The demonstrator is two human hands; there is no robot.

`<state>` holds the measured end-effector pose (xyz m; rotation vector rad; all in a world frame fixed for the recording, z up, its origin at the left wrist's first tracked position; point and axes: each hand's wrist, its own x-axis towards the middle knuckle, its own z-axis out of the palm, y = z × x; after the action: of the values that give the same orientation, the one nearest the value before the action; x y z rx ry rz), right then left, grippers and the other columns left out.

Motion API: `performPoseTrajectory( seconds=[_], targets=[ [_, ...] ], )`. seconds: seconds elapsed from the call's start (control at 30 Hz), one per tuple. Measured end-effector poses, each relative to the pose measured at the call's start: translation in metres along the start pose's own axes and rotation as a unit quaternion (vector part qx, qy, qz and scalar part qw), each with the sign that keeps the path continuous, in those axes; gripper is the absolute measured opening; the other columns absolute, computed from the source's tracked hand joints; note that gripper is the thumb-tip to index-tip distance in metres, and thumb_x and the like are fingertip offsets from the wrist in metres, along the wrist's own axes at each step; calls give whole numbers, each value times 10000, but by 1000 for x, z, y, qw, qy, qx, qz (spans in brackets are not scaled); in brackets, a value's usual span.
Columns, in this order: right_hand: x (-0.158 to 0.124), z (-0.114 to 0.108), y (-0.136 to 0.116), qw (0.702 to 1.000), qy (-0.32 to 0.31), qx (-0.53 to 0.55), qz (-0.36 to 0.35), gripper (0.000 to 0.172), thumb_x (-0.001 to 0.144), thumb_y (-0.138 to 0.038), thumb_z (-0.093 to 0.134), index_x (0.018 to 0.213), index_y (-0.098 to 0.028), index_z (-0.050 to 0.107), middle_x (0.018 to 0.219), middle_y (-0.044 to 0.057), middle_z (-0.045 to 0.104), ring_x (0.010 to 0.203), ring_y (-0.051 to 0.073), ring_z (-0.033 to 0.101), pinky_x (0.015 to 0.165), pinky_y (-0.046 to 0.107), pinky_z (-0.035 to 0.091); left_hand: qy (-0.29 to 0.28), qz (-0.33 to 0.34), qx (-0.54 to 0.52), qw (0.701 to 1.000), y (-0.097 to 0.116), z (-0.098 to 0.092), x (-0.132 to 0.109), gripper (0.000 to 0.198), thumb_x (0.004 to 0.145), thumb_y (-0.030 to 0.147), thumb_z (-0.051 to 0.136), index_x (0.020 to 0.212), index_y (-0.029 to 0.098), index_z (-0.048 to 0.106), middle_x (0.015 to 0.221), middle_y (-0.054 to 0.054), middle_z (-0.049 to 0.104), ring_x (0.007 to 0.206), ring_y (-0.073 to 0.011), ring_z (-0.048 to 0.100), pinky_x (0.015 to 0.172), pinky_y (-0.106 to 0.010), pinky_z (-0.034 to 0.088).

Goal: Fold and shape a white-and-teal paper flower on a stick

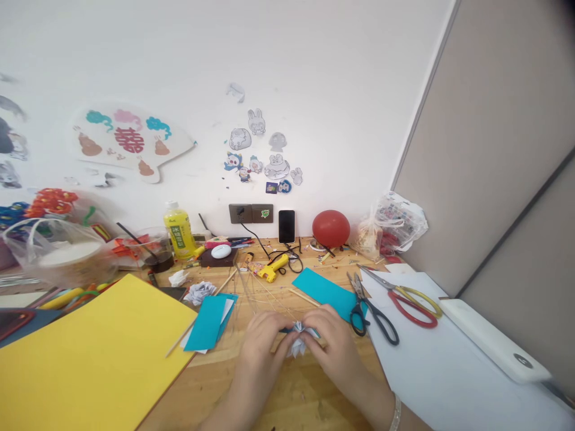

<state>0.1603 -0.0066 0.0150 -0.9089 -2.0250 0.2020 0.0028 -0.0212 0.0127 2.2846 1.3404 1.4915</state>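
Between my two hands, just above the wooden table, is a small folded paper flower (297, 346), pale grey-white with some blue at its edges. My left hand (265, 341) pinches its left side between thumb and fingers. On the other side my right hand (330, 338) grips it the same way, thumbs close together at the middle. Fingers hide part of the flower. Left of my hands lie blue paper strips (205, 323) over white ones, and a crumpled grey paper flower (200, 293). Another blue paper sheet (323, 290) lies beyond my right hand.
Black-handled scissors (372, 314) and red-and-yellow-handled scissors (415, 304) lie at right, by white paper (431, 371) and a white paper trimmer (494, 341). Yellow paper (99, 353) covers the left. Behind are a yellow glue gun (272, 269), a drink bottle (179, 230), a phone (287, 226) and a red balloon (331, 228).
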Motion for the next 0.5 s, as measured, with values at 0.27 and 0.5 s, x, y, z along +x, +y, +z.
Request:
performPoseTrajectory(
  seconds=[0.27,0.5],
  targets=[
    [-2,2,2,997,12,69,20,79,829,-237,543,755,-209,544,757,16,625,729,174,569,696,301,424,8,-18,-30,999,4,-1,1,65,779,231,587,722,200,576,716,-10,639,716,-167,593,665,-275,471],
    [-5,3,1,997,24,65,20,17,818,-205,547,802,-208,550,795,28,632,754,180,577,714,302,436,-6,-6,-25,1000,5,-3,3,42,791,226,576,758,200,581,728,-12,640,714,-163,587,666,-272,461]
  ],
)
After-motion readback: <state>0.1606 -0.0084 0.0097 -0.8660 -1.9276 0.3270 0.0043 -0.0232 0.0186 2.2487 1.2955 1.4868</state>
